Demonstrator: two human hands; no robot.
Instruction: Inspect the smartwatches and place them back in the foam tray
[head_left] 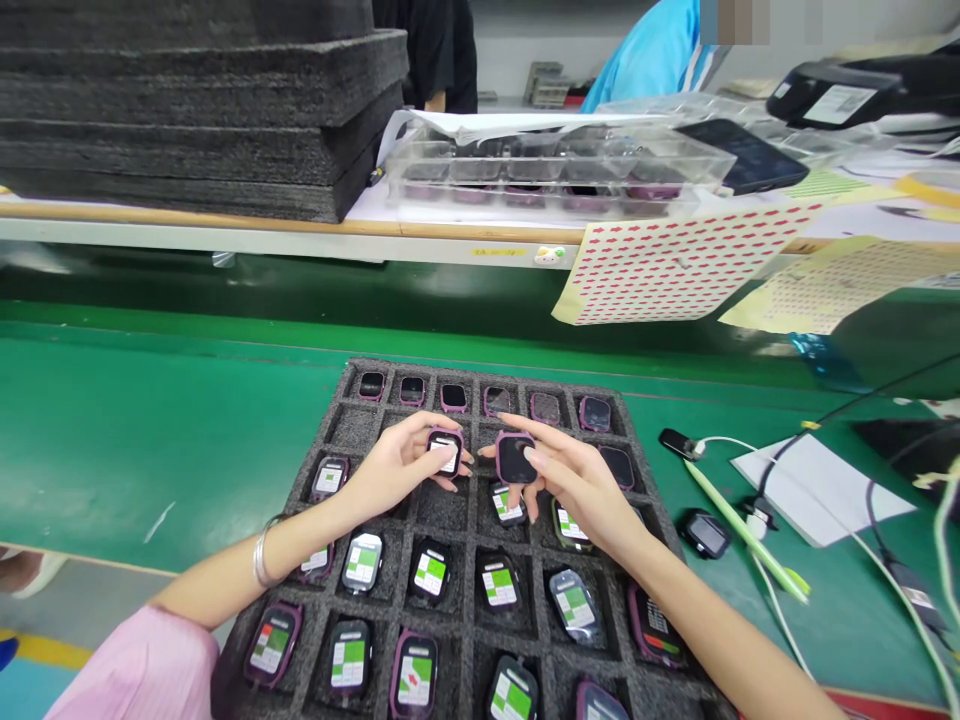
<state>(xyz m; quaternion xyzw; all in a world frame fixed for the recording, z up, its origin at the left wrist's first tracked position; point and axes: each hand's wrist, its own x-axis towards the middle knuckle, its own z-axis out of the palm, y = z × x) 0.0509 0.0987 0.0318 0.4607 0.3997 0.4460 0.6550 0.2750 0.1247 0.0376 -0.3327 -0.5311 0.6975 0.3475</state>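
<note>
Between the thumb and fingers of my left hand (pixel 397 470) is a purple-framed smartwatch body (pixel 445 438) with a lit, mostly white screen, partly covered by the thumb. My right hand (pixel 589 485) grips a second purple smartwatch body (pixel 514 462), its screen dark. Both are held side by side, a small gap apart, above a black foam tray (pixel 352 428) divided into square compartments. Several watches lit green and white, such as a black watch (pixel 430 570), lie in the nearer rows. Along the far row the screens are dark, including a purple watch (pixel 453 397).
Stacked black foam trays (pixel 172 130) stand on the shelf beside clear plastic trays (pixel 480 170). A sticker sheet with red arrows (pixel 667 265) hangs over the shelf edge. Right of the foam tray lie a green pen (pixel 742 525), a dark watch (pixel 705 533), white paper and cables.
</note>
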